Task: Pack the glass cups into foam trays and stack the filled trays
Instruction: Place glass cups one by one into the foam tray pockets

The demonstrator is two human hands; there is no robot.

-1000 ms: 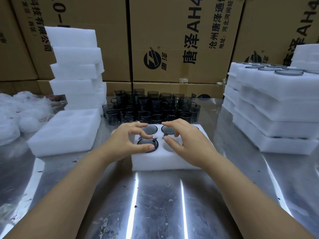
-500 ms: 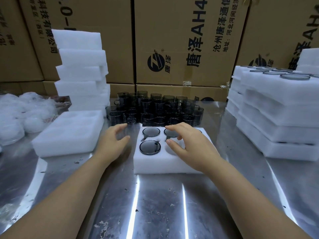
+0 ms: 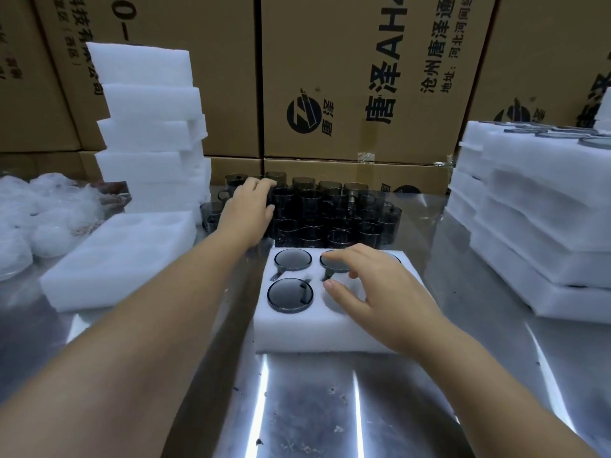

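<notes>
**Left hand at the loose cups, right hand over a part-filled tray**

Head view: A white foam tray [image 3: 314, 332] sits on the steel worktop [image 3: 297, 408] straight ahead. Three dark glass cups show in its round holes: one at the back left [image 3: 292, 259], one at the front left [image 3: 290, 295], and one at the back middle [image 3: 334, 265], partly covered by fingers. The right hand [image 3: 383, 292] hovers over the tray with its fingers spread and loosely curved, gripping nothing. Its index fingertip is at the rim of the back middle cup, and its thumb lies over an unfilled hole [image 3: 342, 277].

The left hand [image 3: 246, 211] is stretched out past the tray to the back left part of a crowd of loose cups [image 3: 330, 213] standing just behind it. Its fingers bend down over the tops of the cups there; whether they have hold of one cannot be told.

To the left lies an empty foam tray [image 3: 115, 259], with a tall, uneven pile of foam pieces [image 3: 148, 127] behind it and crumpled plastic bags [image 3: 36, 209] further left. On the right stand stacked filled trays [image 3: 529, 233], with cup rims showing on top. Printed cardboard boxes [image 3: 330, 77] form a wall at the back.
</notes>
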